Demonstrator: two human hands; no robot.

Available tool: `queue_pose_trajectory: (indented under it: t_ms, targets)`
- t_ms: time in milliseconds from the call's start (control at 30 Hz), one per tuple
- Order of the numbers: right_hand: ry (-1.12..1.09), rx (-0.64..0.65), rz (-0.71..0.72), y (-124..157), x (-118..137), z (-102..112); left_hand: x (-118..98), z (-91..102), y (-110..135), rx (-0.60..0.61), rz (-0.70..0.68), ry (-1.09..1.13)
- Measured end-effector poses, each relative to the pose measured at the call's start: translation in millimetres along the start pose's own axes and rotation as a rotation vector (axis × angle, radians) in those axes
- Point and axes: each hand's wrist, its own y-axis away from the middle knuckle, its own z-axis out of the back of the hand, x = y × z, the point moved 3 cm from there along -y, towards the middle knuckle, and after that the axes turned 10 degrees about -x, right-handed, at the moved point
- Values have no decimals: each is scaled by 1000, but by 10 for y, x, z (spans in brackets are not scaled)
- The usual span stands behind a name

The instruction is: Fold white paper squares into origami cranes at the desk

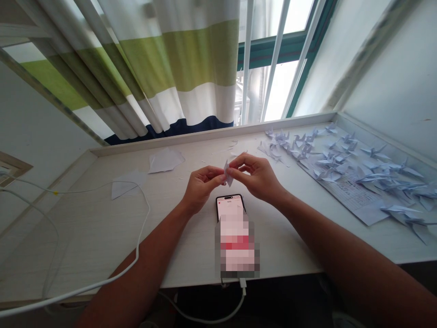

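Between my two hands is a small piece of folded white paper (228, 175), held up above the desk. My left hand (203, 184) pinches its left side with thumb and forefinger. From the right, my right hand (256, 175) pinches the same paper near its top, fingers curled. The fingertips cover part of the folds, so its exact shape is hard to make out. Just below the hands, a phone (230, 205) lies face up with its screen lit, partly pixelated.
Many folded paper cranes (331, 159) cover the desk's right side, some on a printed sheet (362, 205). White paper squares (165, 161) lie at the back left, paper scraps (234, 143) behind my hands. A white cable (145, 223) crosses my left forearm. A raised ledge (218, 130) edges the desk.
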Motion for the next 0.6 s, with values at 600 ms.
queue_pose_trajectory:
  t_ms: [600]
  targets:
    - [-133, 29, -118, -23, -44, 2, 10, -38, 15, 35, 159, 91]
